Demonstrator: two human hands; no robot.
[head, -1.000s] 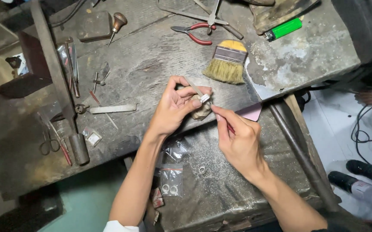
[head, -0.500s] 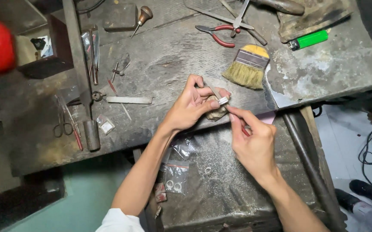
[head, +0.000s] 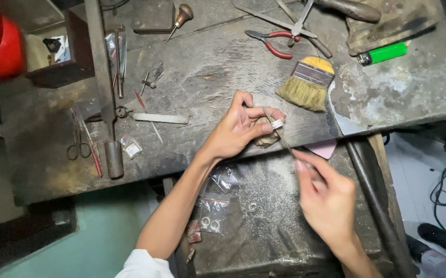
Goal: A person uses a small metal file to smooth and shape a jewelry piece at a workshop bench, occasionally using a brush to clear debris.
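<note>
Left hand (head: 236,131) pinches a small silver ring (head: 277,124) between thumb and forefinger, braced on a worn wooden bench pin (head: 267,139) at the edge of the scarred grey tabletop (head: 207,77). Right hand (head: 326,198) is clenched on a thin metal needle file (head: 279,135), tip touching the ring. Judgement: keep the ring pressed firm to the pin, stroke light and even, turn the ring between passes. A yellow-handled bristle brush (head: 308,82) lies near
</note>
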